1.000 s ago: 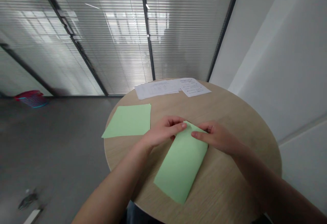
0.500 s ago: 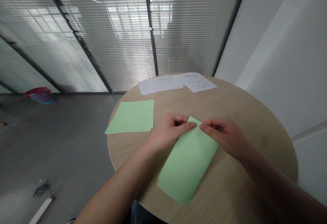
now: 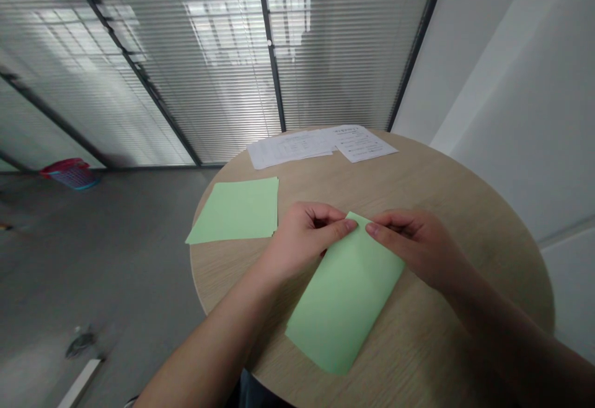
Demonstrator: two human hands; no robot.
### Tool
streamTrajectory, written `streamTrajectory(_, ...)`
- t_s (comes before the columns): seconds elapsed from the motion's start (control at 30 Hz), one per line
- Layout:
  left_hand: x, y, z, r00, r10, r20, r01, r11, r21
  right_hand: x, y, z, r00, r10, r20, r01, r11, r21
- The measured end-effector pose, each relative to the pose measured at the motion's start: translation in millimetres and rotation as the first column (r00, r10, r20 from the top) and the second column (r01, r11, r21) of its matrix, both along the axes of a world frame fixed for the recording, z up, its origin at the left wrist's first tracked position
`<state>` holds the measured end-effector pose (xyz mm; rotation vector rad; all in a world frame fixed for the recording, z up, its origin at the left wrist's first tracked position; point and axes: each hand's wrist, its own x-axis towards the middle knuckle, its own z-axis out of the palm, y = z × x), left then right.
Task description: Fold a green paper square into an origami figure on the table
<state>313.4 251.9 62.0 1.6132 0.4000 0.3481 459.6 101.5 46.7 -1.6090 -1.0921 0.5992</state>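
A sheet of green paper (image 3: pixel 346 302), doubled over into a long rectangle, is held at a slant above the round wooden table (image 3: pixel 441 191). My left hand (image 3: pixel 313 234) pinches its far edge near the left corner, thumb on top. My right hand (image 3: pixel 413 240) pinches the same edge a little to the right, thumb also on top. The fingers under the paper are partly hidden. Beyond my left hand, a stack of green paper (image 3: pixel 237 209) lies flat at the table's left side.
White printed sheets (image 3: pixel 292 149) overlap at the table's far edge. Glass panels with blinds (image 3: pixel 223 85) stand behind it, and a white wall (image 3: pixel 520 85) rises on the right. On the floor at left are a red and blue basket (image 3: pixel 72 173) and a white bar (image 3: pixel 81 383).
The view has shifted slightly. My right thumb has slid a little to the right along the paper's edge; both hands keep their pinch.
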Motion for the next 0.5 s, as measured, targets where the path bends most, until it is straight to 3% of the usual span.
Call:
streamTrajectory(0.27, 2, 3, -3.3, 0.999, 0.012, -0.042, -0.011, 0.999, 0.03, 5, 2, -2.8, 1.0, -0.013, 0.003, 0.013, 0.999, -0.048)
streamTrajectory(0.5, 13, 14, -18.4, 0.991, 0.051, -0.12, -0.039, 0.994, 0.097, 21, 17, -23.6, 1.0, 0.007, 0.024, -0.004, 0.989, -0.147)
